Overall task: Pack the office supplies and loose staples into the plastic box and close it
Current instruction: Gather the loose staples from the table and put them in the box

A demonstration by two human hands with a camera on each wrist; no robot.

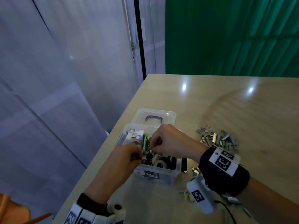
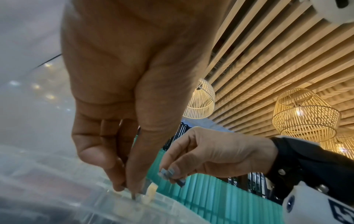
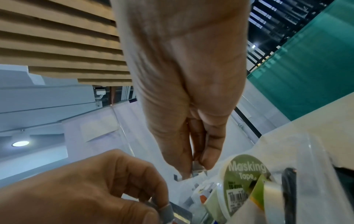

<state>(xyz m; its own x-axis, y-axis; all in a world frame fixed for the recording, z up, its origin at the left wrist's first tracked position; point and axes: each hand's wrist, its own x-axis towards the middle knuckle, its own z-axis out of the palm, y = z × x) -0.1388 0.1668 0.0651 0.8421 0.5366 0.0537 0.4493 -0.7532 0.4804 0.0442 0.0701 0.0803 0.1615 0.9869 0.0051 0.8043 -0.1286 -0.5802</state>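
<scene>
Pinching a few grey staple strips between thumb and curled fingers, right hand over the open clear plastic box, which sits near the left edge of the pale table. Left hand alongside at the box's near-left rim, thumb and fingertips closed narrowly on a small staple piece, seen closest from the right wrist view. Inside the box: a roll of masking tape, a small white and purple carton toward the far side, green strips, dark items that can't be told apart. Lid off, flat on the table just behind the box, dark handle up. Loose staples heaped to the right of the box, well clear of it, with more scattered near the right wrist band. Orange wooden shape at the lower left corner, beyond the table.
</scene>
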